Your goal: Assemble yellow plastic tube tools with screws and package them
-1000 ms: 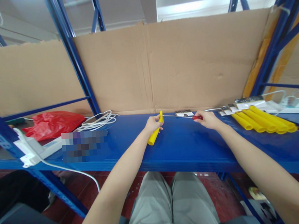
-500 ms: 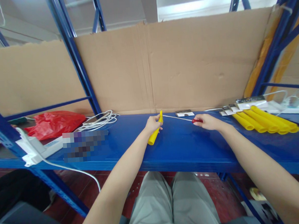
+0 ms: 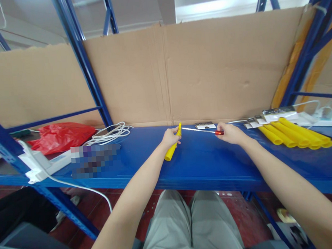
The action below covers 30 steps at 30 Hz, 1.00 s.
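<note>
My left hand [image 3: 171,137] is closed around a yellow tube [image 3: 170,153], which is held tilted over the blue shelf with its upper end pinched flat. In my right hand [image 3: 228,132] is a screwdriver [image 3: 199,130] with a red handle and a long metal shaft. The shaft points left, and its tip is at or just beside the flattened end of the tube; whether it goes in is too small to tell. Fingers hide part of the handle. Behind the shaft lies a small black and white card [image 3: 205,126].
Several yellow tubes [image 3: 293,136] lie side by side at the right, before stacked small packages [image 3: 277,113]. At the left are a red plastic bag [image 3: 63,137], coiled white cable [image 3: 112,134] and a white power strip [image 3: 60,162]. Cardboard [image 3: 207,68] walls the back of the blue shelf [image 3: 208,167].
My right hand has shifted very slightly, and the red handle has turned a little in its fingers. The left hand and yellow tube have stayed nearly still.
</note>
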{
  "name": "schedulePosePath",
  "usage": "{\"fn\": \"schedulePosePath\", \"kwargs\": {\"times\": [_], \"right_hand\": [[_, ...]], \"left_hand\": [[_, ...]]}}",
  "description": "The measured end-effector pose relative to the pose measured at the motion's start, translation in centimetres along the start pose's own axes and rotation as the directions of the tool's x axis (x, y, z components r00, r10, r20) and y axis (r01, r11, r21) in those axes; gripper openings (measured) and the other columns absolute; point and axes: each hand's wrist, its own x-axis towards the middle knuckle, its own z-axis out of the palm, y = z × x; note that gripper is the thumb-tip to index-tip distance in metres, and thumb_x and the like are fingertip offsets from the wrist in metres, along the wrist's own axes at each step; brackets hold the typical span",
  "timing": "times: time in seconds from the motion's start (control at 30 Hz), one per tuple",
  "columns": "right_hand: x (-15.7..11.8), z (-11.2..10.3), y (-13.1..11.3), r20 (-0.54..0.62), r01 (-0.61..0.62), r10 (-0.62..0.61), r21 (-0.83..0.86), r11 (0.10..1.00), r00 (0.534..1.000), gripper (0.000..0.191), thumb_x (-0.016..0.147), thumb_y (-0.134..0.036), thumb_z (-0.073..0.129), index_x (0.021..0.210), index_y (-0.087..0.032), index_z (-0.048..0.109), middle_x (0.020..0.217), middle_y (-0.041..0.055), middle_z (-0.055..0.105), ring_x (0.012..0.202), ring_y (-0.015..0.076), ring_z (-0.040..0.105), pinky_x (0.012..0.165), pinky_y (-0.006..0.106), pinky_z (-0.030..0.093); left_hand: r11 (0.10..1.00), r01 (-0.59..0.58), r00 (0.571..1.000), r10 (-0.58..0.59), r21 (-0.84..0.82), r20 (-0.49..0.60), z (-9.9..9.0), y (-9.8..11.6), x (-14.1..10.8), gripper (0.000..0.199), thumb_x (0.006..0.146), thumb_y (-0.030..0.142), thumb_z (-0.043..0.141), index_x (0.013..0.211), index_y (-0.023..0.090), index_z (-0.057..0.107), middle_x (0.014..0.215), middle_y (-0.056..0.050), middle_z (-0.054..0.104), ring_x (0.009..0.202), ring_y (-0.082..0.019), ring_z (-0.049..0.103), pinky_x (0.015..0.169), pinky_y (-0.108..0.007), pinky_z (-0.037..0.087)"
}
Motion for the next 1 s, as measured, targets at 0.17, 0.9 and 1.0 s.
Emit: {"fn": "schedulePosePath", "kwargs": {"times": [0.17, 0.9, 1.0], "right_hand": [[-0.2, -0.5, -0.4, -0.023, 0.015, -0.016, -0.026, 1.000, 1.000, 0.008, 0.074, -0.028, 0.059, 0.075, -0.023, 0.052, 0.068, 0.0024, 0.065, 0.060, 0.0179, 0.058, 0.055, 0.026, 0.037], [-0.3, -1.1, -0.9, -0.090, 0.080, -0.094, -0.144, 0.986, 0.991, 0.021, 0.082, -0.045, 0.055, 0.081, -0.025, 0.057, 0.077, 0.0030, 0.070, 0.071, 0.0213, 0.064, 0.055, 0.027, 0.034], [-0.4, -1.2, -1.2, -0.030, 0.086, -0.090, -0.119, 0.989, 0.995, 0.022, 0.086, -0.044, 0.049, 0.084, -0.025, 0.060, 0.079, 0.0044, 0.071, 0.074, 0.0218, 0.065, 0.057, 0.027, 0.035]], "left_hand": [[1.000, 0.007, 1.000, -0.007, 0.000, -0.002, -0.1, 0.1, 0.0, 0.061, 0.078, 0.001, 0.058, 0.135, 0.020, 0.051, 0.112, -0.008, 0.067, 0.048, -0.004, 0.058, 0.039, -0.013, 0.042], [0.997, 0.063, 0.997, -0.061, 0.032, -0.052, -0.4, 0.2, 0.0, 0.059, 0.079, 0.002, 0.058, 0.135, 0.018, 0.051, 0.106, -0.009, 0.069, 0.049, -0.007, 0.061, 0.039, -0.013, 0.040], [0.999, 0.044, 0.997, -0.042, 0.029, -0.063, -0.5, 0.0, 0.2, 0.058, 0.078, 0.001, 0.058, 0.133, 0.018, 0.053, 0.112, -0.010, 0.066, 0.047, -0.006, 0.059, 0.039, -0.015, 0.041]]}}
